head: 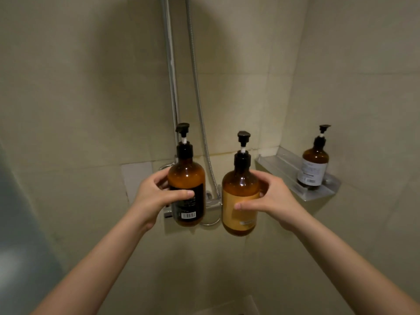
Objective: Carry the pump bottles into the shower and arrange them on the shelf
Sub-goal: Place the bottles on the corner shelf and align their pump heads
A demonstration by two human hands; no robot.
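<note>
My left hand (154, 196) grips an amber pump bottle with a black label (186, 178), held upright in the air in front of the shower wall. My right hand (275, 201) grips a second amber pump bottle with a yellow label (240, 196), also upright, just right of the first. A third amber pump bottle with a white label (314, 164) stands at the near end of the metal shelf (279, 165) fixed to the right wall. Both held bottles are left of the shelf and about level with it.
A chrome shower rail (171, 71) and a flexible hose (197, 87) run down the tiled wall behind the bottles to a mixer valve (212, 204). The shelf's far end, toward the corner, is bare. A glass panel (20, 223) edges the left.
</note>
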